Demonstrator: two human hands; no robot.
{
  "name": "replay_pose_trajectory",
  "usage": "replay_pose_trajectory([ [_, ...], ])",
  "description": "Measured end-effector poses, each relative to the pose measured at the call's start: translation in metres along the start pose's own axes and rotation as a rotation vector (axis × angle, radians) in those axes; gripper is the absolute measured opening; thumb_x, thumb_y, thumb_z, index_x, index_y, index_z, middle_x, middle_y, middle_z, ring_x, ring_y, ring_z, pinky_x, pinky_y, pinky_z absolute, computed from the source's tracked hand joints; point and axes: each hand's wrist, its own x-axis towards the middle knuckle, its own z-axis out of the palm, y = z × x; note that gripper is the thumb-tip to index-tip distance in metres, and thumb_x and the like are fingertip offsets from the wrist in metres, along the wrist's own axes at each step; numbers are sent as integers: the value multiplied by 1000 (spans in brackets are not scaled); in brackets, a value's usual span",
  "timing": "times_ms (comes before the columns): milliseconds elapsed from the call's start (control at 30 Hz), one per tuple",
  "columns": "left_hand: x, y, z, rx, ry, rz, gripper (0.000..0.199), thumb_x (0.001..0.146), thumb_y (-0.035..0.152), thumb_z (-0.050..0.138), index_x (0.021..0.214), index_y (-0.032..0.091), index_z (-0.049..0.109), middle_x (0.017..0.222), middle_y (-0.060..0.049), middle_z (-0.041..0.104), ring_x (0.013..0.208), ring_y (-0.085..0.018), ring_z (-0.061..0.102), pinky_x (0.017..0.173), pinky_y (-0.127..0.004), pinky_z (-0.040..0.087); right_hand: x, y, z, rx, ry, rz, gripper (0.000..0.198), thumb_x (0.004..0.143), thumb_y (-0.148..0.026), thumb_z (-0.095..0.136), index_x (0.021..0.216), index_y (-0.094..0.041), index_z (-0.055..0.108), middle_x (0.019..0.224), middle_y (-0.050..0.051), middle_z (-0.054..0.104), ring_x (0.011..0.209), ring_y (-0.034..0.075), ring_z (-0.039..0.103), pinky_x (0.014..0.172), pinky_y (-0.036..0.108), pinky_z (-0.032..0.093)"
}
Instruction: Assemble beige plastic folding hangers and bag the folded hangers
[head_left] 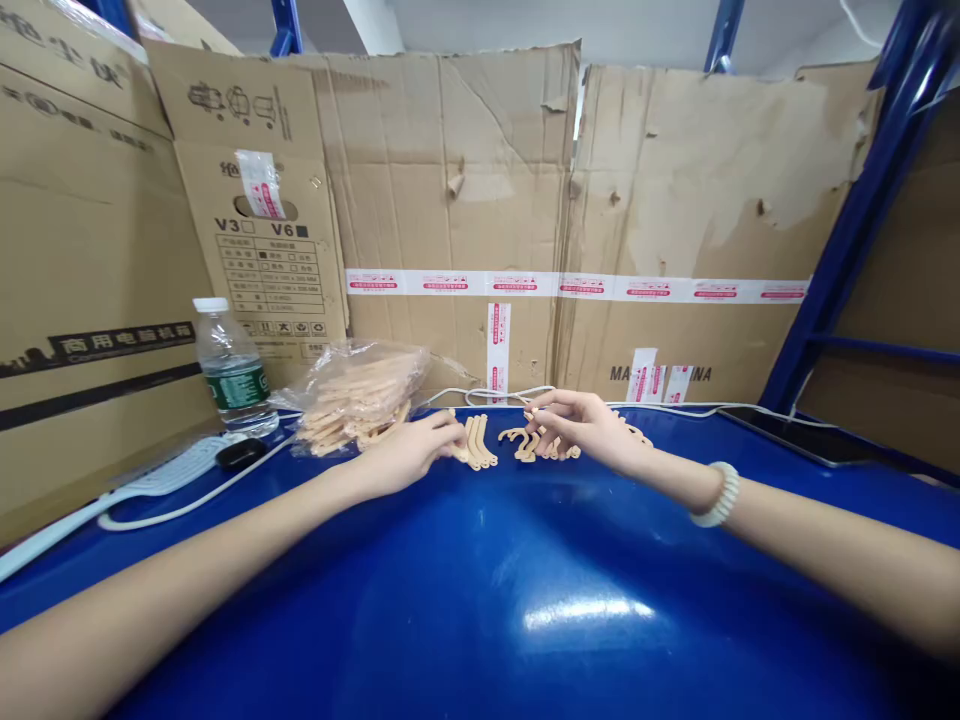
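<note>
Closing off the rear: brown cardboard panels [450, 200], taped in white and red. Blue glossy counter [450, 600], carrying, at left: clear plastic bottle with green label and white cap [236, 375]; black rounded object [240, 454]; clear plastic bag of beige pieces [367, 385], just beyond the left hand [416, 450]. Far right: flat black slab [795, 435]. Beige curved strips [482, 443], in a row, at the left hand's fingertips; fingers bent, grip not discernible. Beige hook-shaped pieces [526, 457], beneath the right hand [581, 425]; fingertips drawn near one another, grip likewise unclear.
</note>
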Motion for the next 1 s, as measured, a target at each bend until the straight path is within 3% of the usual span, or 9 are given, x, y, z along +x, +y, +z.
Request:
replay_pose_trajectory([
  [100, 5, 15, -7, -59, 126, -54, 18, 95, 21, 40, 98, 19, 58, 94, -5, 61, 87, -19, 59, 79, -33, 48, -23, -10, 12, 227, 64, 64, 36, 76, -42, 72, 98, -15, 64, 87, 9, 73, 73, 18, 72, 50, 21, 53],
  [233, 8, 44, -4, -433, 295, -179, 22, 92, 30, 49, 85, 18, 67, 101, -6, 68, 96, -20, 63, 84, -34, 50, -47, -11, 30, 385, 147, 169, 37, 68, -38, 80, 94, -14, 68, 89, 11, 75, 77, 20, 73, 57, 23, 57],
  [400, 5, 70, 17, -810, 295, -375, 13, 79, 26, 66, 86, 15, 68, 94, -7, 71, 90, -21, 68, 86, -35, 53, -58, -4, 41, 495, 181, 236, 41, 72, -42, 77, 99, -13, 69, 95, 13, 75, 84, 22, 73, 62, 22, 58],
  [467, 4, 75, 26, -903, 324, -431, 22, 75, 23, 70, 95, 16, 65, 102, -7, 67, 87, -20, 69, 83, -35, 55, -58, -1, 42, 524, 164, 244, 42, 74, -44, 74, 100, -12, 69, 96, 13, 75, 84, 21, 73, 62, 22, 58],
  [567, 3, 81, 35, -1050, 376, -468, 55, 67, 19, 75, 118, 21, 54, 117, -6, 59, 83, -16, 68, 80, -34, 56, -58, 2, 42, 563, 176, 255, 39, 70, -40, 79, 95, -13, 66, 91, 12, 75, 78, 20, 74, 61, 22, 58],
  [633, 2, 84, 39, -1146, 365, -496, 65, 66, 18, 76, 125, 21, 48, 111, -5, 59, 85, -16, 67, 83, -34, 55, -58, 4, 42, 597, 197, 268, 38, 65, -35, 83, 86, -16, 58, 87, 9, 75, 74, 19, 73, 59, 22, 57],
  [733, 0, 88, 43, -1198, 348, -538, 45, 68, 20, 75, 108, 15, 55, 94, -4, 64, 89, -18, 66, 85, -34, 53, -58, 6, 41, 651, 213, 278, 45, 61, -29, 86, 83, -19, 48, 85, 6, 75, 73, 18, 73, 58, 21, 57],
  [833, -2, 90, 45, -1167, 414, -494, 25, 70, 21, 74, 86, 16, 55, 85, -2, 64, 86, -17, 64, 87, -34, 52, -58, 8, 42, 666, 180, 270, 44, 62, -27, 86, 91, -18, 53, 88, 5, 75, 80, 17, 72, 63, 21, 57],
  [1000, -2, 93, 44, -1116, 465, -394, 21, 74, 21, 70, 75, 18, 50, 80, 0, 61, 81, -16, 62, 85, -35, 50, -57, 9, 43, 671, 97, 254, 29, 63, -26, 85, 78, -15, 64, 93, 5, 74, 90, 15, 69, 75, 21, 57],
])
